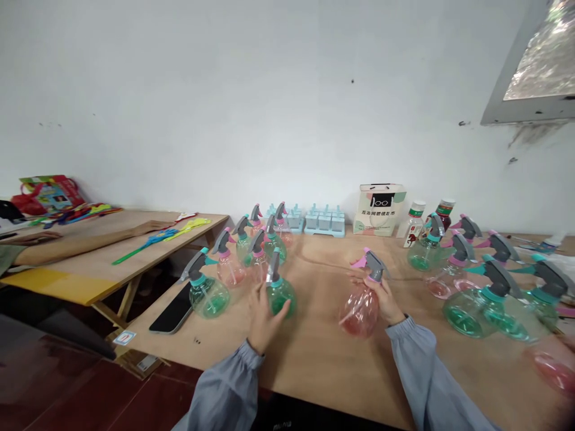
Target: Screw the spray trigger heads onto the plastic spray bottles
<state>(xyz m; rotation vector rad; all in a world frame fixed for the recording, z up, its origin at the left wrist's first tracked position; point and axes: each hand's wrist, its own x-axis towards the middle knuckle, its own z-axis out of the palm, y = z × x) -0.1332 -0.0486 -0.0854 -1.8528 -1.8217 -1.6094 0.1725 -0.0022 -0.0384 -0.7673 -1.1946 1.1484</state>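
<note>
Gripping the pink spray bottle (358,312) by its neck and right side, the right hand (385,299) has its fingers and thumb closed around it, right of the middle of the table (323,365); whether its base touches the top is hard to tell. The left hand (264,315) curls about the near left side of a green spray bottle (287,293), thumb across the front; I cannot tell whether it is clamped on it. That bottle is upright, left of the pink one and well apart from it.

Just beyond and left of the left hand is a cluster of pink and green bottles (230,269), with a phone (171,311) lying near the left edge. More spray bottles (465,316) crowd the right side. Pale blue ice-pop moulds (324,221), a paper bag (380,209) and two drink bottles (414,222) stand along the far side. At far left, a co-worker's arm (99,248) reaches across another table (81,284).
</note>
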